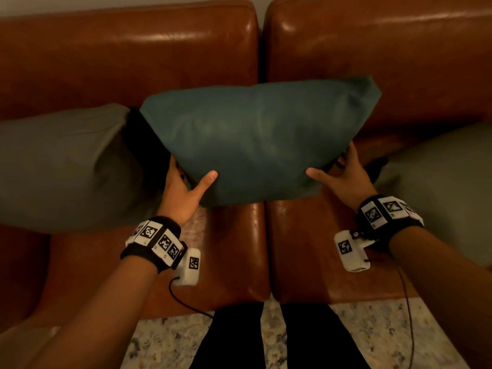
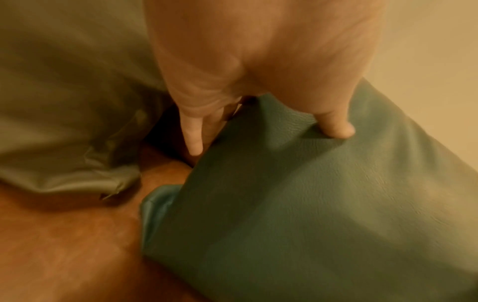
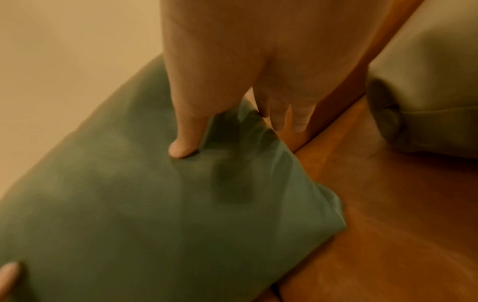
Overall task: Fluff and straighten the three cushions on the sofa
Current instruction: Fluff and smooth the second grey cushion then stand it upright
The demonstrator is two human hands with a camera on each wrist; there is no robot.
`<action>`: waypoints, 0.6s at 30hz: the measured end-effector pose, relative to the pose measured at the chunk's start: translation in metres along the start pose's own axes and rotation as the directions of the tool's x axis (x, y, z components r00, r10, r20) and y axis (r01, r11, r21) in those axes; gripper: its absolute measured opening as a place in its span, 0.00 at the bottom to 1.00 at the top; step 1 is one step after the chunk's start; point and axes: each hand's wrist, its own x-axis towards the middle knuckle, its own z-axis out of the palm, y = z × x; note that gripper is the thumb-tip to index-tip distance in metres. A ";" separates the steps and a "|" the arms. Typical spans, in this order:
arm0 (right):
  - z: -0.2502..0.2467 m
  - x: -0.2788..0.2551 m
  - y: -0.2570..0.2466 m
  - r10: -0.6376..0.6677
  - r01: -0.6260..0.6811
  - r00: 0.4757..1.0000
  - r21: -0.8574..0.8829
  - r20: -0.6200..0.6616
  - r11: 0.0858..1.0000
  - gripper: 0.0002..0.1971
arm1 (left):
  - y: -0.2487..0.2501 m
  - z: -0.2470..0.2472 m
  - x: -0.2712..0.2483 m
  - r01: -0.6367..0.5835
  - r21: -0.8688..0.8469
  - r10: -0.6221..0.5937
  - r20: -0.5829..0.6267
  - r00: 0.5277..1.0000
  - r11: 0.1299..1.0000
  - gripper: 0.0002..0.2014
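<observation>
Teal cushion (image 1: 253,139) held over sofa (image 1: 239,249) seat seam, left hand (image 1: 183,193) gripping its left edge, right hand (image 1: 343,179) gripping right edge, grey cushions (image 1: 61,166) flanking, right one well apart.

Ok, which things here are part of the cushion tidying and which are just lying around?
Part of the job:
- teal cushion, held between left hand and right hand
- grey cushion on the left
- grey cushion on the right
- brown leather sofa

Just there:
- speckled floor
- wrist camera cables
</observation>
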 end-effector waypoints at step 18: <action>-0.172 -0.025 0.080 -0.087 0.088 0.996 -0.451 0.023 0.888 0.37 | 0.026 0.188 -0.120 0.262 0.337 -0.392 0.410 0.824 0.904 0.65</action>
